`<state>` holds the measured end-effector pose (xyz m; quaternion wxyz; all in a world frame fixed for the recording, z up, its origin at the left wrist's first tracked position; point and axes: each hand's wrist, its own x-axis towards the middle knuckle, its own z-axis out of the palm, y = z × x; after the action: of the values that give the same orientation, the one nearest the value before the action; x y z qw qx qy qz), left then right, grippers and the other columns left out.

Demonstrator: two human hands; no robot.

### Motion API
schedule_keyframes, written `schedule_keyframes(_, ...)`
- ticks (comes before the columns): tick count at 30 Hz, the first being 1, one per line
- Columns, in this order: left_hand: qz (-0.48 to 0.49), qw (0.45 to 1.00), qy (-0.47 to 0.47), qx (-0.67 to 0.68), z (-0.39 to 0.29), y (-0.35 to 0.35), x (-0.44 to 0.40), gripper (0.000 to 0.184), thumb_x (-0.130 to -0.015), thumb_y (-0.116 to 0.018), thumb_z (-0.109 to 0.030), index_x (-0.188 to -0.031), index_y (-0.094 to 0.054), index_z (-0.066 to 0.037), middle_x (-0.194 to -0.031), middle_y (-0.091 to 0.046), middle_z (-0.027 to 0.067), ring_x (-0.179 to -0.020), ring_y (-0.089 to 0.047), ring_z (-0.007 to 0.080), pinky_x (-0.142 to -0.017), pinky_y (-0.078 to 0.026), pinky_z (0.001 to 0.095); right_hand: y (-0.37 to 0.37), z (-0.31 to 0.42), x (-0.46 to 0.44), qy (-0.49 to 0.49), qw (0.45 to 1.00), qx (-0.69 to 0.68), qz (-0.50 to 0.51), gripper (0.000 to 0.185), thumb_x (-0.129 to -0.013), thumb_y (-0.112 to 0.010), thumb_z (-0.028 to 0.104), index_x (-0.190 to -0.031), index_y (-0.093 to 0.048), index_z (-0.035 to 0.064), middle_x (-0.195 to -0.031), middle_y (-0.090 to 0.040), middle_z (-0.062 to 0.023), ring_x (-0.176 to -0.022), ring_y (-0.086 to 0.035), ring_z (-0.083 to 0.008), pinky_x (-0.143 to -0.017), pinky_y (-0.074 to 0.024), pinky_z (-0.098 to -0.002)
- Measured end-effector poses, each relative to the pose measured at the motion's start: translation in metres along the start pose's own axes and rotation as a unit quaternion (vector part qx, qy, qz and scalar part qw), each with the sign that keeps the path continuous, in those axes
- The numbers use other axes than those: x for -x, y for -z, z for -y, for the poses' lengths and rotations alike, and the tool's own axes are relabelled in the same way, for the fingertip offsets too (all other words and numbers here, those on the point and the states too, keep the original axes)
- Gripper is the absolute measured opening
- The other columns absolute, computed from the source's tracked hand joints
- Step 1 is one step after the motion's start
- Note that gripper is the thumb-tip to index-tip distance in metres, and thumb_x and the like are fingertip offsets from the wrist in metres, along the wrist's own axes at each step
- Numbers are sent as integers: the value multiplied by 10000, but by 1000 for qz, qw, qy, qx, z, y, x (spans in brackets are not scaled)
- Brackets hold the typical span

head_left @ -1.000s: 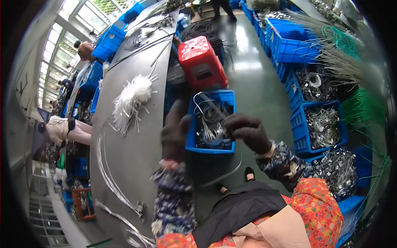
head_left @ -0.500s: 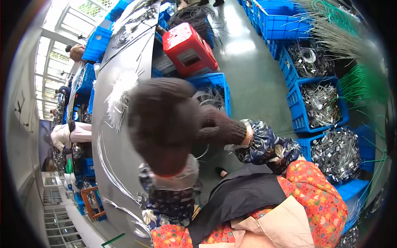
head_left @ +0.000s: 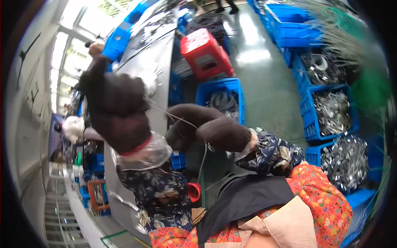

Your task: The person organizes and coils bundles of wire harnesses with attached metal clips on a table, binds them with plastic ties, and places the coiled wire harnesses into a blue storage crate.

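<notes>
Handling a thin wire [head_left: 203, 157] near the right edge of the table [head_left: 163, 58] seems the present step: left hand [head_left: 118, 99] has fingers closed around it, right hand [head_left: 221, 131] curls at it, grip I cannot tell; next move asks for steadiness.

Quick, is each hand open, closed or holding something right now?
Left hand: closed, holding a thin wire.
Right hand: fingers curled, the wire running to it; whether its grip is shut cannot be told.
</notes>
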<state>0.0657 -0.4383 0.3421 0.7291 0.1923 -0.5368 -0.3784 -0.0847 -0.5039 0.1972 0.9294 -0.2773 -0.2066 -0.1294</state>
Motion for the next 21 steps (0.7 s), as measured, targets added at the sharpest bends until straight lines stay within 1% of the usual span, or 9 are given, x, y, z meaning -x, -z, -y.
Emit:
schedule_keyframes(1,16,998,45,47,23,3,-2,396,-1012,-447,-214,-1310,-528,33,-591,-283,-57,-472,-240,59,-478,-247,270,-11,11,-1,-46,986,144,-66,476,-840,-706,164,-1248,-545,-22,-957,-672,-132,-800,-653,-185,-681,-510,-319)
schedule_keyframes(5,-42,993,-13,-111,42,48,-19,407,-1045,-418,-291,-1280,-547,15,-604,-346,-46,-511,-318,78,-514,-315,280,-2,7,35,-96,983,-15,-155,68,-887,-645,92,-889,-656,24,-733,-614,-29,-698,-608,-129,-605,-486,-308)
schedule_keyframes(6,-53,992,-12,-112,32,68,-30,408,-1045,-418,-295,-1283,-547,11,-608,-354,-44,-520,-333,82,-526,-328,280,16,-14,45,152,934,305,-104,102,-907,-630,126,-884,-650,29,-704,-596,-17,-683,-592,-116,-604,-476,-308)
schedule_keyframes(7,-70,992,-7,-104,23,93,-40,410,-1045,-418,-299,-1286,-546,6,-612,-361,-43,-529,-348,86,-539,-341,281,33,-31,56,347,732,586,-31,139,-927,-615,160,-878,-644,33,-675,-579,-6,-668,-577,-103,-602,-466,-307)
schedule_keyframes(8,-83,992,2,-90,12,121,-51,411,-1045,-417,-303,-1290,-546,2,-615,-369,-42,-539,-363,90,-551,-354,281,31,-32,77,356,711,603,-56,139,-927,-615,160,-878,-644,33,-675,-579,-6,-668,-577,-103,-602,-466,-307)
schedule_keyframes(10,-115,993,37,-13,4,191,-66,414,-1046,-417,-311,-1296,-544,-7,-623,-384,-39,-558,-393,98,-575,-380,283,16,-40,119,-6,929,323,-184,207,-949,-587,215,-861,-634,33,-724,-600,-6,-698,-572,-94,-623,-464,-313)
schedule_keyframes(13,-119,913,204,334,49,340,-67,418,-1046,-417,-323,-1305,-543,-20,-635,-407,-35,-586,-438,110,-612,-419,285,-7,-45,128,35,912,297,-280,292,-931,-625,312,-840,-650,36,-683,-584,20,-657,-537,-73,-598,-438,-282)
schedule_keyframes(16,-205,956,207,32,137,159,-6,397,-1049,-410,-324,-1280,-558,-37,-732,-486,6,-726,-501,155,-726,-444,311,15,-61,132,61,847,357,-390,310,-946,-613,334,-857,-664,41,-697,-601,11,-677,-540,-81,-636,-447,-286)
schedule_keyframes(21,-182,940,289,-19,183,48,48,373,-1052,-401,-325,-1245,-578,-59,-863,-592,61,-913,-585,214,-879,-477,347,3,-64,143,116,753,446,-470,309,-943,-621,349,-884,-665,49,-706,-599,-26,-684,-552,-116,-639,-455,-330)
